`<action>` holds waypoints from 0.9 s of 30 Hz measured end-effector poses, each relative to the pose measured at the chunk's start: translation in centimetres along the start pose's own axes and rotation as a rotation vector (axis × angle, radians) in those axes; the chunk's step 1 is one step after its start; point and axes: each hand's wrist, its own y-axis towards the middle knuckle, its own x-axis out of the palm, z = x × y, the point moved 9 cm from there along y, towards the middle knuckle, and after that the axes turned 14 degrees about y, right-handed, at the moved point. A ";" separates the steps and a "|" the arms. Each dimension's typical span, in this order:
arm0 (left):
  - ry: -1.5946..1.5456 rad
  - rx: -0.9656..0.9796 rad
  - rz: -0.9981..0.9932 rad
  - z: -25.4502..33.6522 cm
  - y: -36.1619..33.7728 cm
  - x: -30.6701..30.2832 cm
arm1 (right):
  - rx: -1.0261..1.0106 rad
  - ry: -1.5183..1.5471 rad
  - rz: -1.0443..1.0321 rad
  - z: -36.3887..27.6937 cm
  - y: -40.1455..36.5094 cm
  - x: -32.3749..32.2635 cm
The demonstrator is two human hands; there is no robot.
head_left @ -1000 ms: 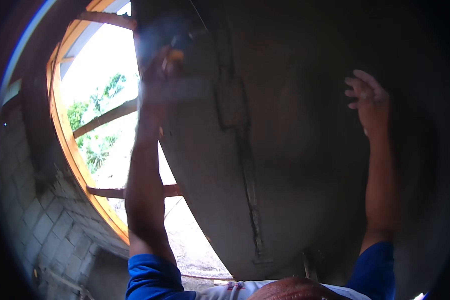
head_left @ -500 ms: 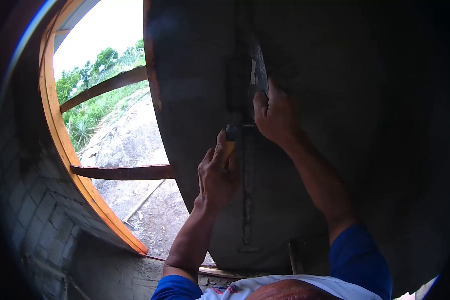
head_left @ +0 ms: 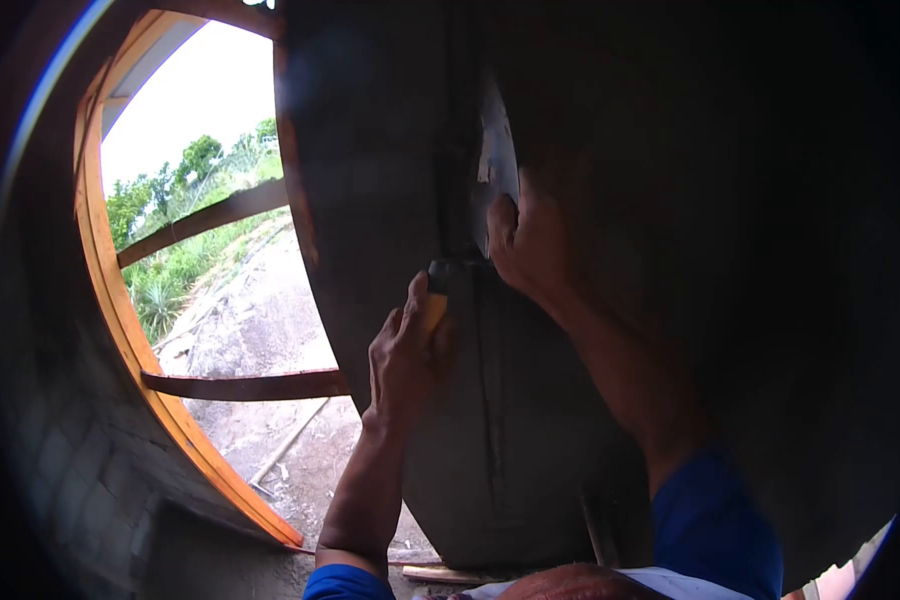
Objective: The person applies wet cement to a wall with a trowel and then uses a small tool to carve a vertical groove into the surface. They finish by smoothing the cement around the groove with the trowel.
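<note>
My right hand (head_left: 530, 235) is closed on a metal trowel (head_left: 495, 150), whose pale, smeared blade points upward close to the dark wall (head_left: 590, 400). Lower and to the left, my left hand (head_left: 405, 345) grips a tool with a yellow and black handle (head_left: 436, 295). The far part of that tool is lost in the shade near the wall. A narrow vertical groove (head_left: 490, 400) runs down the wall below the tools.
At the left is an orange wooden frame (head_left: 135, 330) around an opening, with two wooden crossbars (head_left: 255, 386) spanning it. Rocky ground and plants show outside. A block wall (head_left: 90, 490) stands at lower left, and a stick (head_left: 598, 525) leans at the wall's base.
The view has shifted somewhat. Both hands appear a little lower and farther left, each with its tool still held. The trowel blade stays near the wall.
</note>
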 end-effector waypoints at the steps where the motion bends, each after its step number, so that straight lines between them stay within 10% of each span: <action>1: -0.005 0.001 0.009 0.1 -0.6 -0.4 | -0.016 0.025 0.036 -0.9 -0.7 -0.7; 4: -0.011 0.042 0.129 0.0 1.4 -1.7 | -0.030 -0.190 -0.021 -3.6 0.2 -1.3; 10: -0.254 -0.130 0.106 -3.2 17.9 -4.6 | 0.070 0.355 -0.143 -5.8 1.9 -4.5; 13: 0.123 0.363 0.423 -3.3 27.8 -6.1 | 0.011 0.149 -0.068 -4.1 -2.3 -10.2; 18: -0.783 0.374 0.065 -5.2 37.1 -5.5 | -0.005 -0.180 0.103 -2.4 -6.0 -21.4; 21: -0.166 0.347 0.014 -7.3 43.9 -4.2 | 0.003 -0.310 0.149 -1.7 -6.7 -25.7; 24: -0.450 0.357 -0.175 -7.2 44.9 -3.1 | -0.022 -0.480 0.175 -1.9 -6.9 -28.3; 27: -0.332 0.299 0.044 -3.6 41.9 -4.9 | -0.052 -0.720 0.232 -1.4 -7.3 -31.3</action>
